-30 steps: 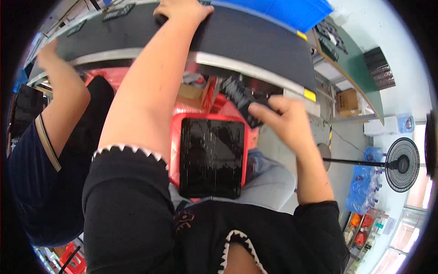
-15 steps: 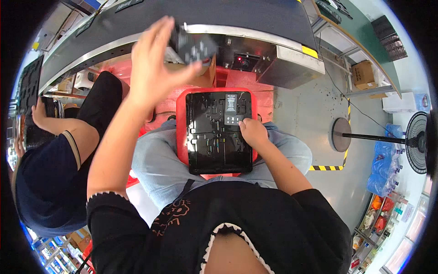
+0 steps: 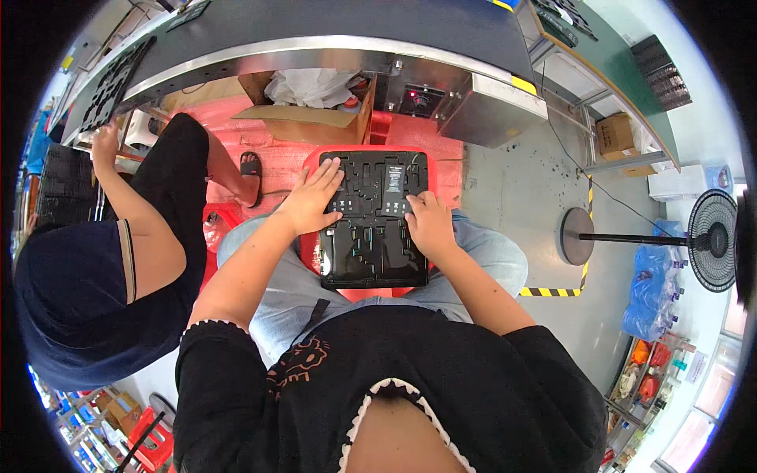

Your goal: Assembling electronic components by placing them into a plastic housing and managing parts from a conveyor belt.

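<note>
Two hands rest flat, fingers spread and gripping nothing, on a black moulded plastic tray (image 3: 373,236) lying across the person's lap over a red stool (image 3: 441,162): the left hand (image 3: 311,201) on its upper left part, the right hand (image 3: 430,223) near its right edge. A small pale label (image 3: 394,188) sits in an upper compartment between them. Beyond the tray, an open brown cardboard box (image 3: 307,122) holding white wrapping stands under the conveyor (image 3: 339,31). Yellow-and-black striped tape (image 3: 552,292) marks the grey floor at right, near a black pedestal fan (image 3: 714,240) and blue-wrapped bottle packs (image 3: 650,296).
</note>
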Available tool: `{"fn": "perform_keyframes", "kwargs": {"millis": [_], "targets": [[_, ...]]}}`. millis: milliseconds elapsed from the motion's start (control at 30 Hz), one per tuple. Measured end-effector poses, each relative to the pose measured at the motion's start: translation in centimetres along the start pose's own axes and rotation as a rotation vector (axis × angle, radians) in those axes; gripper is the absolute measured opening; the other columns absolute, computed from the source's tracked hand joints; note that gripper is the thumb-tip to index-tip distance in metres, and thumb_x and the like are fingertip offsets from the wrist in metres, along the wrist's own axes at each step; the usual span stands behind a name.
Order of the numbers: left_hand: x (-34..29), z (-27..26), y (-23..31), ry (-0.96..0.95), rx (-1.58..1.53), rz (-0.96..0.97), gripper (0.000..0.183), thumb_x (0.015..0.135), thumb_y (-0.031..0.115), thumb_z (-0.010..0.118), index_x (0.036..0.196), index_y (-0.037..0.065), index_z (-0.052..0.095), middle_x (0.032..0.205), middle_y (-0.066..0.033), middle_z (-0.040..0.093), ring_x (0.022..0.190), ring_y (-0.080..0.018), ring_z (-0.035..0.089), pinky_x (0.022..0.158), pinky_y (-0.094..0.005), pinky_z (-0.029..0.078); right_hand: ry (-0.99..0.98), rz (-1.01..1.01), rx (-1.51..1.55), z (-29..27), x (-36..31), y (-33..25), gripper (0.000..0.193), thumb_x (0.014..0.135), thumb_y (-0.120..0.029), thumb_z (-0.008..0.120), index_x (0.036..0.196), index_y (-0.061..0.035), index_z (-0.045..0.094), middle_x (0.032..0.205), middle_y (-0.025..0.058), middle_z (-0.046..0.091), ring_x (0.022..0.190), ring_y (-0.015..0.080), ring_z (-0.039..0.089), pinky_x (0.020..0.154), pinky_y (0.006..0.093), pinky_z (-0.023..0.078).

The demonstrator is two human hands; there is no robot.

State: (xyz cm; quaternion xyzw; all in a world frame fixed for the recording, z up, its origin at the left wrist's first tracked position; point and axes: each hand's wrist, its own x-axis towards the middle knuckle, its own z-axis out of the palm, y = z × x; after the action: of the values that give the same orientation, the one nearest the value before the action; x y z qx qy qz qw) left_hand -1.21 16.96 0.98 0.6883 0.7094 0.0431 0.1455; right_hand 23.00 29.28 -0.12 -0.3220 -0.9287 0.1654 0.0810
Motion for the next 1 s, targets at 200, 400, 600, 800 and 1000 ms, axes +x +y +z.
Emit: {"fn": "perform_keyframes", "kwargs": {"millis": [200,400,600,800,1000], "targets": [[-0.6,1.8,0.9,0.013,-0.073,0.048,0.074,0.083,0.028,0.061,0.142,0.004,0.023,0.152,-0.0145,0.013,0.141,-0.0278,0.012,0.112,-0.0467,0.018,0.039,-0.051,0.192,0.7,0.5,1.5,0.031,0.082,-0.005,0.054,0.113,-0.0013,0.058,0.101,0.0149,0.057,0.095,0.0345,0.054,0.083,0.0413,0.044],[-0.2,2.9,0.9,0.018,-0.031,0.039,0.072,0.085,0.027,0.056,0.144,0.004,0.02,0.152,-0.0134,0.013,0.141,-0.0261,0.013,0.113,-0.0487,0.014,0.08,-0.012,0.265,-1.0,2.4,0.3,0.027,0.084,-0.005,0.055,0.11,-0.0009,0.059,0.099,0.017,0.06,0.094,0.0336,0.058,0.084,0.0381,0.046],[-1.2,1.1,1.3,0.136,-0.106,0.017,0.066,0.086,0.02,0.054,0.142,0.004,0.024,0.151,-0.0136,0.018,0.14,-0.0285,0.015,0.112,-0.0475,0.015,0.466,-0.43,0.304,-12.8,11.9,-4.0,0.019,0.085,-0.013,0.06,0.101,-0.003,0.063,0.095,0.0137,0.063,0.089,0.0288,0.06,0.081,0.0347,0.047],[3.0,-10.9,1.3,0.765,-0.197,0.118,0.047,0.083,0.011,0.06,0.128,0.003,0.047,0.131,-0.0169,0.046,0.124,-0.0338,0.041,0.104,-0.0435,0.031,0.515,-0.527,-0.106,-19.8,27.1,-1.6,0.036,0.083,-0.022,0.061,0.115,-0.005,0.058,0.115,0.0169,0.056,0.111,0.0316,0.051,0.097,0.0389,0.039],[11.6,-20.5,-5.3,1.208,0.135,-0.134,0.064,0.081,0.036,0.065,0.132,0.005,0.041,0.127,-0.0207,0.045,0.117,-0.0372,0.044,0.097,-0.045,0.035,-0.022,-0.169,-0.35,-20.7,38.2,2.4,0.059,0.078,-0.024,0.066,0.131,-0.0042,0.046,0.123,0.0225,0.054,0.116,0.0356,0.051,0.099,0.0388,0.04]]}}
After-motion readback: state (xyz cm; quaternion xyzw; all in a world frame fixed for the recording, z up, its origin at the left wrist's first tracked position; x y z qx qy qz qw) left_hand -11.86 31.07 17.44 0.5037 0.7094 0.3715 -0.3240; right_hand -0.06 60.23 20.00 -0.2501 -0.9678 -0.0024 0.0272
